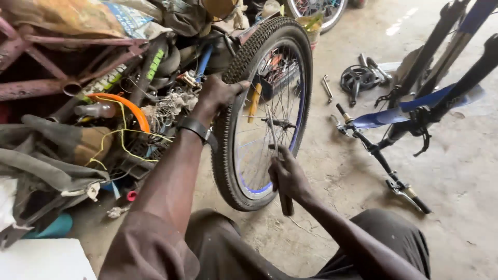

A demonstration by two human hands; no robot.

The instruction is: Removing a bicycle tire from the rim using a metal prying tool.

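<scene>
Head view shows a black knobby-tyred bicycle wheel with thin silver spokes and a blue-lined rim (pixel 262 111) standing upright on its tread on the dusty concrete floor (pixel 467 181), just above the middle of the frame. Its plane runs from about 7 o'clock near the person's knees up to 1 o'clock, so the axle (pixel 278 123) points sideways toward 3 o'clock.

Left hand (pixel 218 93) is clamped over the tyre's upper edge at about 10 o'clock on the wheel, fingers wrapped over the tread; a dark watch (pixel 196 127) sits on that wrist. Right hand (pixel 288 176) is closed round a dark-handled tool (pixel 284 199), whose grip sticks out below the fist toward 6 o'clock while its thin shaft runs up through the spokes toward the hub. Its tip is lost among the spokes, so what kind of tool it is cannot be made out.

At 9 to 11 o'clock lies a heap of rusty red tubing, rags, wires and an orange curved strip (pixel 104 88), hiding the wheel's far side. At 3 o'clock a blue and black bicycle frame with handlebar (pixel 404 111) is cut off by the right edge. Near 1 o'clock a black chainring with cranks (pixel 358 79) and a small silver spanner (pixel 326 87) lie on the floor. Another wheel (pixel 316 9) is cropped at the top edge.
</scene>
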